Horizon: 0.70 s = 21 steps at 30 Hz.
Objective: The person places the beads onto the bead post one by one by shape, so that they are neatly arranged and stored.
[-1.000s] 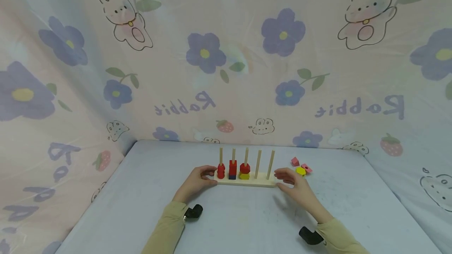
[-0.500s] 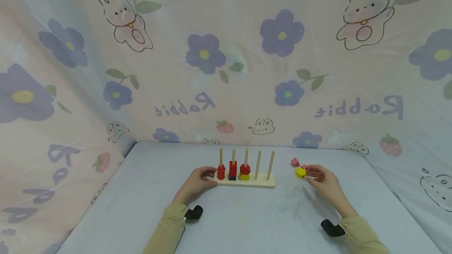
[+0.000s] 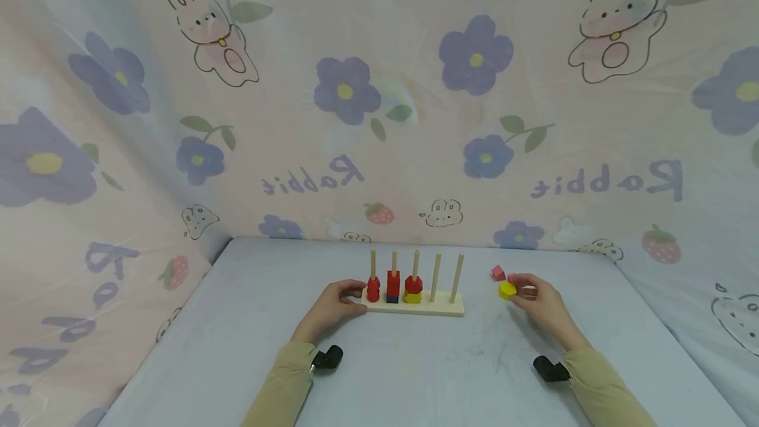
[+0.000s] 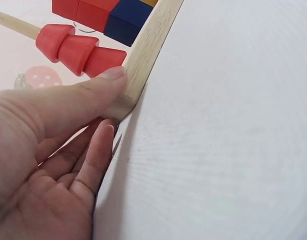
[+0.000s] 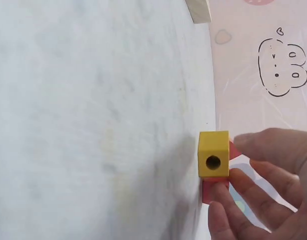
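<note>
Table (image 3: 415, 374) — five pegs (image 3: 435, 277), one yellow block (image 3: 506, 290), right hand (image 3: 542, 305).

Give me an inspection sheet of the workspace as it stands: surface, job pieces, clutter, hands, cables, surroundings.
Surface: pale table, faint scuff marks near the middle.
Job's things: wooden peg board with five pegs; the three left ones carry red, blue and yellow blocks, the two right ones are bare. Yellow block and pink blocks lie to its right.
Clutter: nothing seen.
Hands: left hand grips the board's left end; right hand touches the yellow block.
Cables: nothing seen.
Surroundings: flower-and-rabbit printed cloth behind and beside.
</note>
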Tool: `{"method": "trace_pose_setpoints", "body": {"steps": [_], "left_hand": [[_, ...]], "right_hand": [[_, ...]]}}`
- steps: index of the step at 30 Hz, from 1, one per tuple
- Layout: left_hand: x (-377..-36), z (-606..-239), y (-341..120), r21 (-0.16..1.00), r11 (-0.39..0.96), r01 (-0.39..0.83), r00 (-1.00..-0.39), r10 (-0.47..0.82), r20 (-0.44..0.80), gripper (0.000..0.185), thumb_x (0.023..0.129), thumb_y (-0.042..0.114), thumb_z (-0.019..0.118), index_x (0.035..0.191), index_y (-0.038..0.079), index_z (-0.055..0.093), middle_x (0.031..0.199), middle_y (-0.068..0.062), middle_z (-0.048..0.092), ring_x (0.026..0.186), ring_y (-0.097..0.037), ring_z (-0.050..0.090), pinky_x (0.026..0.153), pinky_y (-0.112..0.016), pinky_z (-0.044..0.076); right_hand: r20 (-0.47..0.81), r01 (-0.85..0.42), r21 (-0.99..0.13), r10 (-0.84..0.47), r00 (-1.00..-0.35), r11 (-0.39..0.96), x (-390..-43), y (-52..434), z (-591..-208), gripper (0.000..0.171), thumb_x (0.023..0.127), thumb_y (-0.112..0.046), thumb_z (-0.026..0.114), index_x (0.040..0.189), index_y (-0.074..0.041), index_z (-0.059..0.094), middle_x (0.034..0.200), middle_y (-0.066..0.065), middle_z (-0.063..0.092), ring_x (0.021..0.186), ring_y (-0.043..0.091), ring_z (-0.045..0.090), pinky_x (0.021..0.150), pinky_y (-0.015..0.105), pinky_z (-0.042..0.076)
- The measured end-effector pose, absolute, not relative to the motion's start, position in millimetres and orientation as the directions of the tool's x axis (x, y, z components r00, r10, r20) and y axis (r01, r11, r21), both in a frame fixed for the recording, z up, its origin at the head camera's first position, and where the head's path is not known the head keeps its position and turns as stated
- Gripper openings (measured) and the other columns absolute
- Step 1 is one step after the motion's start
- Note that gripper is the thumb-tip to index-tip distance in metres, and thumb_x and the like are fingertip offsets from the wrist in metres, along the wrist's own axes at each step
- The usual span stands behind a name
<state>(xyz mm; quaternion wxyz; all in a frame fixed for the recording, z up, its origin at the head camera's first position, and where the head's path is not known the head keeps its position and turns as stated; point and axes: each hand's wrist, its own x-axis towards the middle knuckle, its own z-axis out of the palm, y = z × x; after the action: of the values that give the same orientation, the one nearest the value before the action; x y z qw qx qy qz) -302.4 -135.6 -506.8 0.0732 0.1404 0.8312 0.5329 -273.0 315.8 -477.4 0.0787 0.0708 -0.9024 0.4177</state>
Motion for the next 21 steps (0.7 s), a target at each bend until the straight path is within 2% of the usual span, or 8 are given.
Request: {"method": "trace_pose_setpoints", "body": {"steps": [7,14,21], "left_hand": [[-301.7,-505.2,-135.8,0.905,0.399,0.148,-0.952,0.305,0.022,0.051,0.08,0.019,0.078,0.126,0.011,0.059,0.108,-0.003,0.062,0.093,-0.019,0.057,0.084,-0.036,0.047],[-300.7,-502.1,-134.2,0.909,0.394,0.136,-0.953,0.304,0.011,0.051,0.08,0.019,0.078,0.126,0.01,0.059,0.109,-0.003,0.062,0.092,-0.02,0.057,0.084,-0.036,0.048],[-300.2,-501.7,-135.3,0.906,0.396,0.146,-0.95,0.311,0.017,0.051,0.081,0.017,0.078,0.127,0.008,0.058,0.109,-0.004,0.062,0.092,-0.019,0.058,0.084,-0.037,0.049]], "right_hand": [[0.218,-0.219,-0.698,-0.089,-0.972,0.681,-282.0,312.8,-478.8,0.042,0.084,0.004,0.068,0.123,0.007,0.054,0.116,0.028,0.057,0.097,0.039,0.06,0.076,0.041,0.053],[0.201,-0.211,-0.69,-0.097,-0.975,0.692,-281.8,313.3,-479.1,0.044,0.084,0.006,0.066,0.126,0.01,0.052,0.119,0.029,0.056,0.102,0.04,0.058,0.083,0.046,0.05],[0.134,-0.173,-0.691,-0.11,-0.985,0.701,-277.5,314.3,-476.2,0.044,0.086,0.001,0.066,0.125,0.014,0.051,0.124,0.032,0.053,0.102,0.042,0.057,0.08,0.043,0.052]]}}
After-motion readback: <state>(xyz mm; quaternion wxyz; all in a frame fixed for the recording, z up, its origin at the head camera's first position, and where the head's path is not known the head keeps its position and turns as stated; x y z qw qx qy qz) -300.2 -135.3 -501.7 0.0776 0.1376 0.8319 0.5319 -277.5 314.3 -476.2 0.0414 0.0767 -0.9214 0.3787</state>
